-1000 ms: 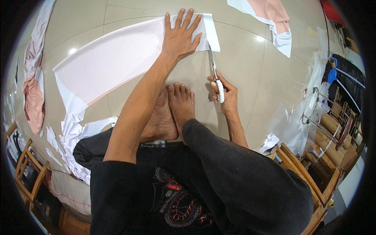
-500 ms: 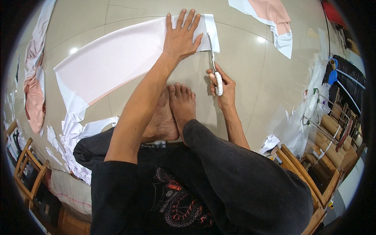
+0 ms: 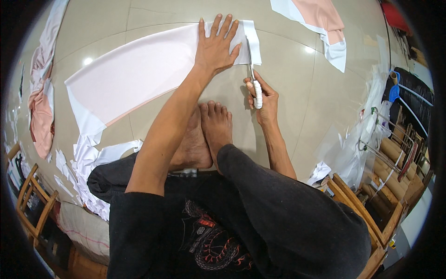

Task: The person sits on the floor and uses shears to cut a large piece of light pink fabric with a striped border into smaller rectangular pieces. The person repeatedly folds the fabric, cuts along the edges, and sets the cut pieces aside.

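Note:
A long piece of pale pink and white fabric point(image 3: 134, 69) lies flat on the tiled floor in front of me. My left hand point(image 3: 216, 50) is spread out on it near its right end, fingers apart and pressing down. Scissors point(image 3: 257, 90) with a white-wrapped handle are gripped in my right hand point(image 3: 265, 102). Their blades reach away from me into the fabric along a white strip point(image 3: 252, 44) at the right end. Whether the lower blade is under the cloth cannot be seen.
White scraps point(image 3: 95, 158) heap by my left knee. Pink and white cloth point(image 3: 42, 102) lies at far left, with another piece point(image 3: 325, 23) at upper right. A wooden frame point(image 3: 37, 200) stands at lower left. Cardboard tubes point(image 3: 395, 156) and clear plastic point(image 3: 344, 149) crowd the right side.
The scissors and my right hand have moved slightly away from me, further along the strip. My left hand stays spread on the fabric.

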### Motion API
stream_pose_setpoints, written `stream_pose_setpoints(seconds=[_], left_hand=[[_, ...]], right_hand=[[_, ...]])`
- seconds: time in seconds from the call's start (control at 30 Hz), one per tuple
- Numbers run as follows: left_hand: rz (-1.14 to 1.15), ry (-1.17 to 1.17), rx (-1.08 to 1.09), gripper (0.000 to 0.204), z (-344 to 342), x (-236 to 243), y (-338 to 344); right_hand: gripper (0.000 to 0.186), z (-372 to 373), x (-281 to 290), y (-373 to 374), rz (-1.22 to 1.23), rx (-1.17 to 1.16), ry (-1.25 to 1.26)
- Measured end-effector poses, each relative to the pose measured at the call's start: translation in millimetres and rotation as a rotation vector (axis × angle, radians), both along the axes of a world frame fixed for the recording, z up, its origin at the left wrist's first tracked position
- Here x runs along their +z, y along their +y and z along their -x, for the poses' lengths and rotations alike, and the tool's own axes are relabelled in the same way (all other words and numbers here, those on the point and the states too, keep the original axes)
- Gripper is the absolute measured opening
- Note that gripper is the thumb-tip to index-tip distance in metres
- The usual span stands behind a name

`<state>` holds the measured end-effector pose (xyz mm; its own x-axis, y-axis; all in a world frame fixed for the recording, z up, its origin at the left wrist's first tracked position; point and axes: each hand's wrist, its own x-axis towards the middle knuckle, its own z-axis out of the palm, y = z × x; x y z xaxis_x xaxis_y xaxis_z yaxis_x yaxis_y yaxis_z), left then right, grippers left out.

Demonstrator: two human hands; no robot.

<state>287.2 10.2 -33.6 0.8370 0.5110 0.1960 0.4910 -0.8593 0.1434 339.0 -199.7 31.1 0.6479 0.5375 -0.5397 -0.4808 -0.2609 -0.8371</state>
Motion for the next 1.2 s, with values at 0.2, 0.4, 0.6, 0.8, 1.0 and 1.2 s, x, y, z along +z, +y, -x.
stream_pose_setpoints(seconds=[0.2, 0.4, 0.6, 0.8, 1.0, 1.2], left_hand=[[-0.013, -0.024, -0.003, 0.070, -1.6, -0.4, -0.5], [-0.009, -0.033, 0.000, 0.070, 1.0, -0.9, 0.7], [0.006, -0.065, -0.008, 0.070, -0.9, -1.7, 0.5], [0.004, -0.040, -0.006, 0.070, 0.8, -0.9, 0.6], [0.022, -0.055, -0.010, 0.070, -2.8, 2.5, -1.2], [0.029, -0.082, -0.014, 0.070, -3.1, -0.5, -1.1]], right_hand=[[0.052, -2.5, 3.7, 0.2, 0.029, 0.011, -0.042], [0.053, -8.8, 5.5, 17.6, 0.004, 0.004, -0.018], [0.053, -11.6, 2.8, 21.9, -0.029, 0.012, -0.040], [0.054, -12.2, 1.0, 27.5, -0.039, -0.002, -0.013], [0.056, -21.7, 6.3, 39.3, -0.013, 0.009, -0.050], [0.056, -23.8, 8.9, 40.0, -0.007, 0.025, -0.074]])
